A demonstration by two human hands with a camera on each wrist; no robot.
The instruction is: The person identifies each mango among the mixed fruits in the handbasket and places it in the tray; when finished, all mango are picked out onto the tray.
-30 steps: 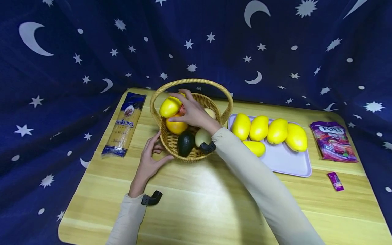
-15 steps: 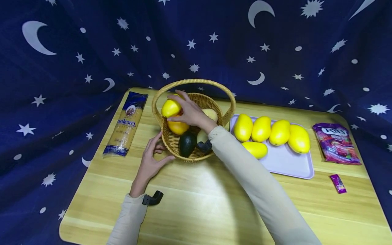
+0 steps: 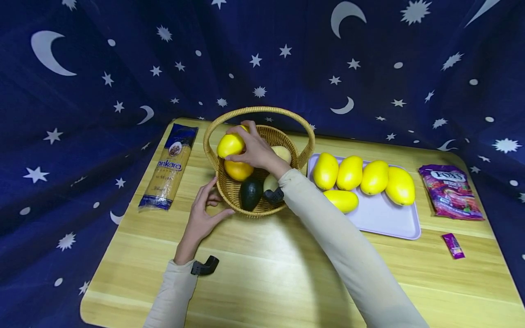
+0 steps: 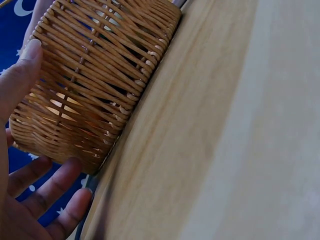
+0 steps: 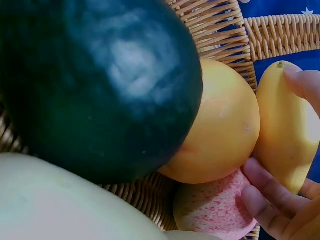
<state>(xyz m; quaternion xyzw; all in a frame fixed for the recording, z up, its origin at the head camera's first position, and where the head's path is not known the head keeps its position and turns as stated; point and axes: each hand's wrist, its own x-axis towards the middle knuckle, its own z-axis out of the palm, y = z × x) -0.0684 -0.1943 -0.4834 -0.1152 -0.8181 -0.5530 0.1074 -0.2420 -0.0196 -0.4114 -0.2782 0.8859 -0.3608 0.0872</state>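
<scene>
A handled wicker basket (image 3: 262,109) stands towards the back of the table. Inside its left rim, my right hand (image 3: 259,149) holds a yellow mango (image 3: 230,145) between thumb and fingers; the right wrist view shows this mango (image 5: 282,125) beside an orange (image 5: 220,125). Two of those fingers rest near a pink speckled fruit (image 5: 215,207). A dark avocado (image 3: 251,193) and a pale green round fruit (image 3: 270,183), partly hidden by the wrist, lie at the front. My left hand (image 3: 202,215) touches the basket's left side, fingers spread, thumb against the weave (image 4: 100,65).
Right of the basket, a lilac tray (image 3: 387,222) bears several yellow mangoes (image 3: 374,177). Farther right are a purple Fox's candy bag (image 3: 450,191) and a small purple packet (image 3: 453,246). A spaghetti pack (image 3: 169,171) lies left. A starry dark blue cloth (image 3: 287,27) hangs behind.
The right hand and its mango have shifted slightly within the basket, and the reddish fruit glimpsed earlier is now covered in the head view. The left hand stays at the basket's side.
</scene>
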